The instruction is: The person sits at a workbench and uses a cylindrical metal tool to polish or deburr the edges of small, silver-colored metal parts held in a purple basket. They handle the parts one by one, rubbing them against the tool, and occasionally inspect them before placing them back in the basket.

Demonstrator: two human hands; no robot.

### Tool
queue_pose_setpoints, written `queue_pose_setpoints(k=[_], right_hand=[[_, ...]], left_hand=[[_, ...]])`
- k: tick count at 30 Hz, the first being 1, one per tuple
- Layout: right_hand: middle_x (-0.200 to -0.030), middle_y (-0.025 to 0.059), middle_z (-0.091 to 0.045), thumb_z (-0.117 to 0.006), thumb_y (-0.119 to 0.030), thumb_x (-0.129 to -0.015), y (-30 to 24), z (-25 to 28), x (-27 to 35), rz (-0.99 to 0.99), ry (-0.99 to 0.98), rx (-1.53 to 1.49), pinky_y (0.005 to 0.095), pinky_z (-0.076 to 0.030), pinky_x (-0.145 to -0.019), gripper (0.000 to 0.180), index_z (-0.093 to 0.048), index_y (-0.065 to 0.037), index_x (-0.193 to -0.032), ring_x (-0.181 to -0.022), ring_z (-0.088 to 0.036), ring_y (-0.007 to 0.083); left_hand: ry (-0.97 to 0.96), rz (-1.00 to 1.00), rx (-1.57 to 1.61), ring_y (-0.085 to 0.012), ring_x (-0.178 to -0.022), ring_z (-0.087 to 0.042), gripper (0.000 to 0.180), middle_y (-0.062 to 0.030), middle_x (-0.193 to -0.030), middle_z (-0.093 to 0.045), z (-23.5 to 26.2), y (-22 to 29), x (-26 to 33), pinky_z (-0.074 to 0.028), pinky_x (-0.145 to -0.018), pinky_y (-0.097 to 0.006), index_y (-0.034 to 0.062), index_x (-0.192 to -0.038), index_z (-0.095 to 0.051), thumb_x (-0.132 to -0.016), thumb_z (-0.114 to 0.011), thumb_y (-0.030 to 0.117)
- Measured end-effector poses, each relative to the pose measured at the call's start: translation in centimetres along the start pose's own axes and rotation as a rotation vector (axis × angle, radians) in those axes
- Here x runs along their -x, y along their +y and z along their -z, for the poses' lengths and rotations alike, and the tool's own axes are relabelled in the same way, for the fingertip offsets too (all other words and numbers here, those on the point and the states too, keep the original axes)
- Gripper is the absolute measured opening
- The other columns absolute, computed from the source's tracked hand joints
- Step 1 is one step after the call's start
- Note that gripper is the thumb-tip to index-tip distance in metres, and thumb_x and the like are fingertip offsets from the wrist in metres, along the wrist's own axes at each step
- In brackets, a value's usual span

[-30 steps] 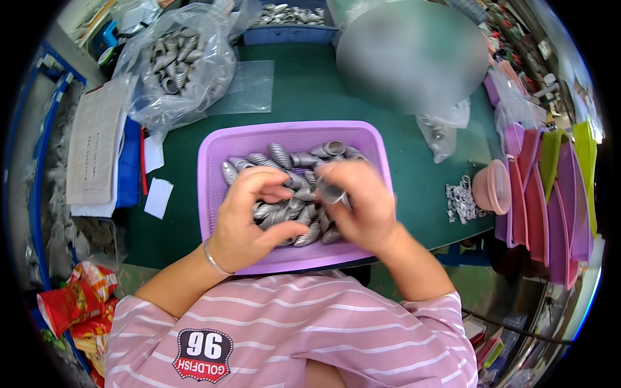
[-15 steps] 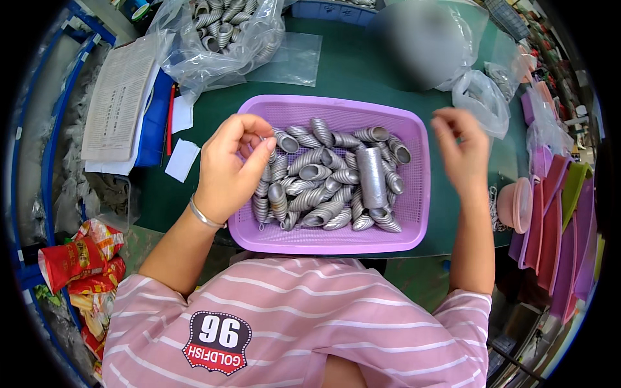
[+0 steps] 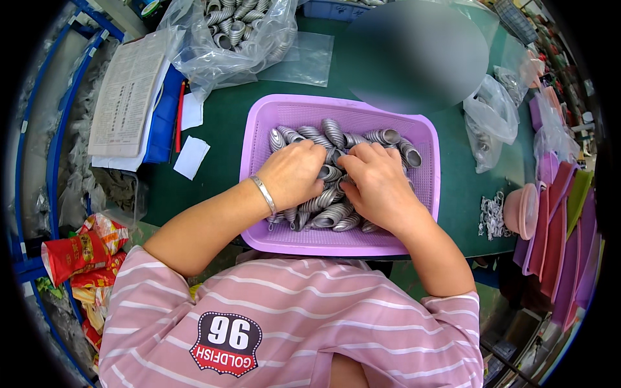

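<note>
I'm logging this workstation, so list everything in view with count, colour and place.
basket: one, purple, centre of the table
ribbed metal parts: many, grey, heaped in the basket
table: one, green, under the basket
bag of parts: one, clear, top left of the basket
empty bag: one, clear, flat beside it
paper sheets: one stack, white, left edge
blue folder: one, under the sheets
paper slips: two, white, left of the basket
snack packets: several, red, lower left
trays: several, pink and purple, right edge
bracelet: one, silver, left wrist
left hand: in the heap
right hand: in the heap
</note>
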State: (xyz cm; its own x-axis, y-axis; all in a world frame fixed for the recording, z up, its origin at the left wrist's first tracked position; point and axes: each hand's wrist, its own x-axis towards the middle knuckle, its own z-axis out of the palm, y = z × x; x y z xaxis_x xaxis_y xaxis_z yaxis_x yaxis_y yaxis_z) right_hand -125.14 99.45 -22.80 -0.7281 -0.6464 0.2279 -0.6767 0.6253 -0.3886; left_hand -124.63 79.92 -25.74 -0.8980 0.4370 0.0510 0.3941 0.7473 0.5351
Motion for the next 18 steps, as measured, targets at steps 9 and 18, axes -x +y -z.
queue_pose_setpoints(k=[9, 18], right_hand=[[-0.1, 0.0084, -0.061, -0.074, -0.009, -0.069, 1.1, 0.4, 0.2, -0.047, 0.064, -0.088, 0.043, -0.036, -0.086, 0.035, -0.065, -0.005, -0.102, -0.097, -0.056, 0.0274], [-0.098, 0.0168, -0.057, -0.078, -0.018, -0.07, 0.7, 2.8, 1.4, -0.294, 0.052, 0.194, 0.0431, -0.045, -0.08, 0.058, -0.051, 0.002, -0.118, -0.095, -0.056, 0.0345]], left_hand=[[0.116, 0.168, 0.464, -0.0135, -0.078, -0.063, 0.027, -0.0077, -0.089, -0.059, 2.6, 1.2, 0.9, -0.052, -0.072, -0.025, 0.0004, -0.095, -0.06, -0.07, -0.072, 0.001], [0.015, 0.068, 0.18, -0.0238, -0.078, -0.063, 0.031, -0.0114, -0.091, -0.06, 2.1, 0.3, 1.6, -0.052, -0.071, -0.032, 0.0024, -0.103, -0.06, -0.074, -0.07, 0.004]])
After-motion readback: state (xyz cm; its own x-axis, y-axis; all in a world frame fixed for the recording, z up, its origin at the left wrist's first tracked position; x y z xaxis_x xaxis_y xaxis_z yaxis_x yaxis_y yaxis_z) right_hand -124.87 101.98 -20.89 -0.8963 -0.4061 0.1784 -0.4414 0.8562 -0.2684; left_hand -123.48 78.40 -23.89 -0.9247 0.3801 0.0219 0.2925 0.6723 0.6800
